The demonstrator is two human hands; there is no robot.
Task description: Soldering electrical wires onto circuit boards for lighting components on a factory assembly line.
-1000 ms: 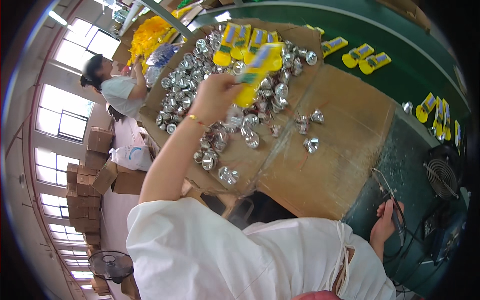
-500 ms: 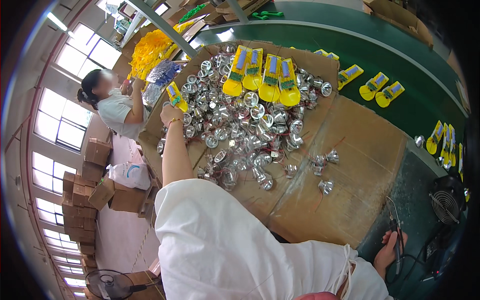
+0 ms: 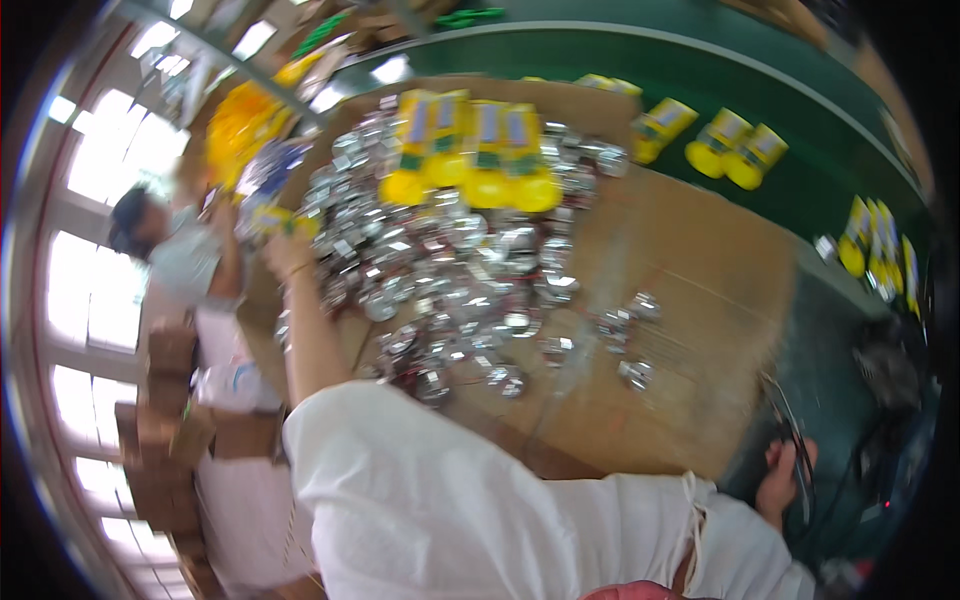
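My left hand [image 3: 288,252] reaches out to the far left edge of the cardboard, its fingers closed on a yellow plastic housing [image 3: 275,218] blurred by motion. Beside it spreads a heap of silver reflector cups [image 3: 400,250] with thin red wires. Several yellow housings with green circuit boards and pale purple cells [image 3: 487,155] lie in a row on top of the heap's far side. At the lower right, my right hand [image 3: 780,478] is wrapped round a soldering iron [image 3: 801,458], whose thin metal end points up and away from me.
A few loose cups [image 3: 634,375] lie on the cardboard sheet [image 3: 700,300]. More yellow housings [image 3: 725,140] rest on the green bench beyond. A dark fan [image 3: 888,370] stands at right. At far left a co-worker [image 3: 185,255] works by a yellow pile [image 3: 240,130]; cartons [image 3: 160,440] are stacked below.
The whole view has shifted and blurred. In my left hand the yellow housing has tipped from nearly upright to lying more sideways. My right hand still holds the soldering iron.
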